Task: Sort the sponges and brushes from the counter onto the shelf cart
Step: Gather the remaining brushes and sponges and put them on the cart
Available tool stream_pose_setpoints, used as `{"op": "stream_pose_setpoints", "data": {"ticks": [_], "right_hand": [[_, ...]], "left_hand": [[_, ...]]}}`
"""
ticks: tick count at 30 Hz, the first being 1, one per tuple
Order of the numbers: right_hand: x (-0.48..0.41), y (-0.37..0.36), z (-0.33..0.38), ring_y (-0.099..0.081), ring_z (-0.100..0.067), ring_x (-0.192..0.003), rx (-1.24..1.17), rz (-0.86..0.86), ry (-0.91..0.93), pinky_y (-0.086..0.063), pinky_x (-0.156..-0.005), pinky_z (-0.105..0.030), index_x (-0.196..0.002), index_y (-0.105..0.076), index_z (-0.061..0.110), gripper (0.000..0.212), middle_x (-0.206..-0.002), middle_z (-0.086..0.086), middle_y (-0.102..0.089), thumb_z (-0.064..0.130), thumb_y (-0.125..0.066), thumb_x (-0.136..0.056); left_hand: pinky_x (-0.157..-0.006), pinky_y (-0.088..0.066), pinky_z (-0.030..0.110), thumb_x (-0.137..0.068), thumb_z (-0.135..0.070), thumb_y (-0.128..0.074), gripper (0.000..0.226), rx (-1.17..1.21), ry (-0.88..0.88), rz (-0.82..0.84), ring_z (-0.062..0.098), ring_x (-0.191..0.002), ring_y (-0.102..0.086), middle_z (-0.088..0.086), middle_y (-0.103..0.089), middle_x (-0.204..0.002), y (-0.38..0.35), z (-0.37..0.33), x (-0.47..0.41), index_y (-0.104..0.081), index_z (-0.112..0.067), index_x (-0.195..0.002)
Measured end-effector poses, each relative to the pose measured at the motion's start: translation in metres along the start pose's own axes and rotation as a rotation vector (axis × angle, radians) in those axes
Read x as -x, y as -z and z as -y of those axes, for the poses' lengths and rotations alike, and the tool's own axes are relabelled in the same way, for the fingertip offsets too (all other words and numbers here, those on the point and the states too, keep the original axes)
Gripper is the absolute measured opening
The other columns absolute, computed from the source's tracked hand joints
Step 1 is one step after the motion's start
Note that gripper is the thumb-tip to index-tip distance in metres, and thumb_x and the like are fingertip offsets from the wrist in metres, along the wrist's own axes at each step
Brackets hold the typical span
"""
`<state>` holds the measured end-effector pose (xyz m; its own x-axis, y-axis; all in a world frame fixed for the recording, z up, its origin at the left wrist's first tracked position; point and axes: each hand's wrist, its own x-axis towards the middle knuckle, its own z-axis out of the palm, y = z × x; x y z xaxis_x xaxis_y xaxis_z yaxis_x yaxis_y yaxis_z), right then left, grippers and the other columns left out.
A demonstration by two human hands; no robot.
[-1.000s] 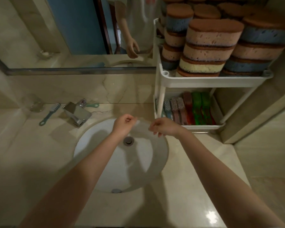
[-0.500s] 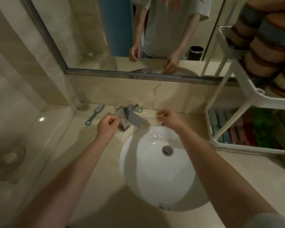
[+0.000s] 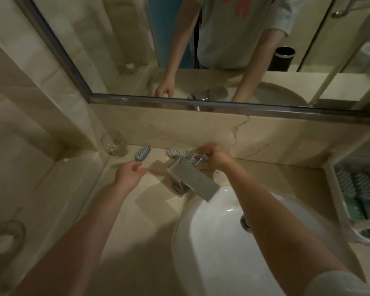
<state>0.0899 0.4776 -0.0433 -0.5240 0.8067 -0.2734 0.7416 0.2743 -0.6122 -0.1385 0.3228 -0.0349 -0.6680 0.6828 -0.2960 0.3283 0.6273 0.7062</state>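
two risks here: the right hand [image 3: 217,155], curled behind the faucet [image 3: 192,180] at the handle end of the right brush [image 3: 175,152] (blur hides whether it grips anything), could drag that brush into the sink [image 3: 222,263], and the left hand [image 3: 129,175], loosely curled and empty, hovers near the left brush [image 3: 143,153], just beside a glass [image 3: 114,144] it might tip. the counter [image 3: 150,242] is glossy beige stone, dimly lit under a wide mirror [image 3: 115,50], with the shelf cart [image 3: 340,199] at its right end.
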Motion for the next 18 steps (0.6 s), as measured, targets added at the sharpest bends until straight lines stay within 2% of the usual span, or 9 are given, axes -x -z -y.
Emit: {"op": "stream_pose_setpoints", "data": {"ticks": [3,6,11,15,18], "right_hand": [[-0.012,-0.006,0.000,-0.056,-0.020,-0.118,0.115,0.053,0.037,-0.045,-0.099,-0.029,-0.125,-0.062,0.029,0.057,-0.127,0.003,-0.062,0.031,-0.079,-0.070],[-0.019,-0.016,-0.003,-0.058,-0.023,-0.115,0.179,0.005,-0.002,-0.048,-0.094,-0.030,-0.124,-0.060,0.030,0.049,-0.124,0.001,-0.063,0.024,-0.073,-0.077],[-0.022,-0.029,-0.007,-0.060,-0.028,-0.107,0.246,-0.053,-0.040,-0.050,-0.081,-0.031,-0.114,-0.063,0.023,0.034,-0.116,-0.004,-0.065,0.025,-0.067,-0.080],[-0.017,-0.032,-0.010,-0.062,-0.027,-0.103,0.215,-0.089,-0.134,-0.052,-0.080,-0.032,-0.111,-0.063,0.023,0.030,-0.112,-0.004,-0.066,0.033,-0.063,-0.083],[-0.015,-0.029,-0.011,-0.061,-0.027,-0.105,0.233,-0.062,-0.182,-0.051,-0.083,-0.032,-0.110,-0.064,0.020,0.032,-0.114,-0.004,-0.064,0.033,-0.065,-0.081]], "left_hand": [[-0.091,-0.046,0.037,-0.080,-0.016,-0.071,0.037,-0.088,0.018,-0.036,0.033,-0.103,-0.061,0.018,-0.065,-0.113,0.001,0.017,-0.017,-0.063,-0.001,-0.114],[-0.083,-0.047,0.038,-0.080,-0.014,-0.070,0.028,-0.189,0.010,-0.070,0.034,-0.097,-0.062,0.018,-0.067,-0.107,0.004,0.027,-0.026,-0.065,0.001,-0.104],[-0.067,-0.041,0.030,-0.078,-0.021,-0.071,0.021,-0.384,0.033,-0.109,0.030,-0.084,-0.061,0.016,-0.066,-0.098,0.005,0.033,-0.035,-0.067,-0.005,-0.092],[-0.070,-0.046,0.032,-0.079,-0.022,-0.070,0.022,-0.411,0.077,-0.105,0.031,-0.088,-0.063,0.015,-0.066,-0.101,0.003,0.036,-0.042,-0.069,-0.006,-0.094],[-0.068,-0.050,0.033,-0.079,-0.027,-0.068,0.023,-0.383,0.133,-0.058,0.031,-0.081,-0.067,0.016,-0.070,-0.087,0.002,0.037,-0.047,-0.071,-0.005,-0.085]]}}
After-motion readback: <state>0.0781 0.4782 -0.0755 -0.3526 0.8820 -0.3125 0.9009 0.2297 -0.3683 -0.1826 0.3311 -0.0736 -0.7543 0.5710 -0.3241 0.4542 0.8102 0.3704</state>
